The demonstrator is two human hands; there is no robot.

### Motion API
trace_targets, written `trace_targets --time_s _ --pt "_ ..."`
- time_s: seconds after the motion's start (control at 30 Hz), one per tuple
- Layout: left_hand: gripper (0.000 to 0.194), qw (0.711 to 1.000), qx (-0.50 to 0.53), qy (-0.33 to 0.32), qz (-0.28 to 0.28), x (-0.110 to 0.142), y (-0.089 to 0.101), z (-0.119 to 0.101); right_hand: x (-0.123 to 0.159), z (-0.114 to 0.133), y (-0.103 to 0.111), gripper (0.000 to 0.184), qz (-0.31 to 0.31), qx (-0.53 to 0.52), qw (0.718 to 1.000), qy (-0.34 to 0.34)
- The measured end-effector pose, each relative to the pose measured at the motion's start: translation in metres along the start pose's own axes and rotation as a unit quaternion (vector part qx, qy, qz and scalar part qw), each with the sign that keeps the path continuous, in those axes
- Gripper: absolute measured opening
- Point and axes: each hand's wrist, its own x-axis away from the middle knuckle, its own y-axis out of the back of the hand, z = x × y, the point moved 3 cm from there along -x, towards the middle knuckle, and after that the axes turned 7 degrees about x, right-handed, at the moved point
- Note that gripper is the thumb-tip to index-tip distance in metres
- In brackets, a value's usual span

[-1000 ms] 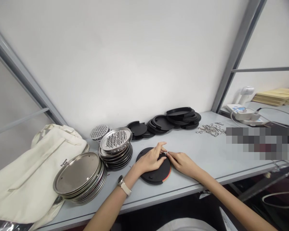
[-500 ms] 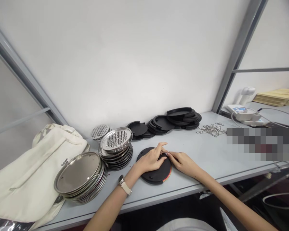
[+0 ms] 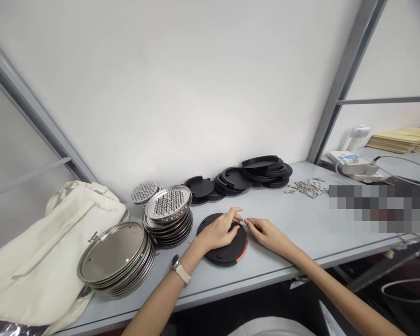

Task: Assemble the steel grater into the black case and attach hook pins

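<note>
A black round disc (image 3: 219,255) with a raised rim lies flat on the table in front of me, a red and yellow edge showing at its right side. My left hand (image 3: 221,229) rests on it, thumb and bent fingers gripping near its upper right edge, the index finger raised and curled. Just right of the disc, my right hand (image 3: 264,233) is closed, thumb and forefinger pinching a small thin light-coloured piece (image 3: 243,222) by the left fingertips. What kind of piece it is, I cannot make out.
Black round discs (image 3: 238,178) are piled along the wall. Left of me stand stacked metal graters (image 3: 168,204) and round metal plates (image 3: 114,252), beside a cream bag (image 3: 49,256). Small metal clips (image 3: 307,187) lie loose at right, and wooden boards (image 3: 399,140) sit beyond the frame post.
My right hand has shifted slightly up, its fingers still pinched near the disc's edge. The left hand stays on the disc, which has moved a little left.
</note>
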Motion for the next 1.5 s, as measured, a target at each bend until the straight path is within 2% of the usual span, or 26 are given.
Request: trace_targets --time_s 0.17,0.6,0.9,1.03,1.23,1.5 --pt "0.047 0.998 -0.047 0.004 -0.046 0.001 0.002 -0.001 -0.001 0.005 0.0 0.038 -0.009 0.028 1.0 0.006" --pt "0.038 0.996 -0.089 0.001 -0.032 0.0 0.003 -0.003 -0.01 0.005 -0.006 0.037 0.018 0.125 0.992 0.007" --pt "0.031 0.993 -0.11 0.001 -0.04 -0.003 0.004 -0.007 -0.005 0.006 -0.004 0.039 0.019 0.088 0.996 0.021" --pt "0.034 0.993 -0.11 -0.006 -0.034 -0.002 0.005 -0.008 -0.002 0.004 -0.005 0.039 0.021 0.089 0.996 0.023" --pt "0.024 0.993 -0.113 -0.023 -0.016 -0.001 0.005 -0.01 -0.002 0.003 -0.006 0.04 0.024 0.101 0.994 0.033" --pt "0.02 0.994 -0.108 -0.011 -0.004 -0.001 0.006 -0.011 -0.001 0.008 -0.002 0.043 0.02 0.035 0.999 0.016"
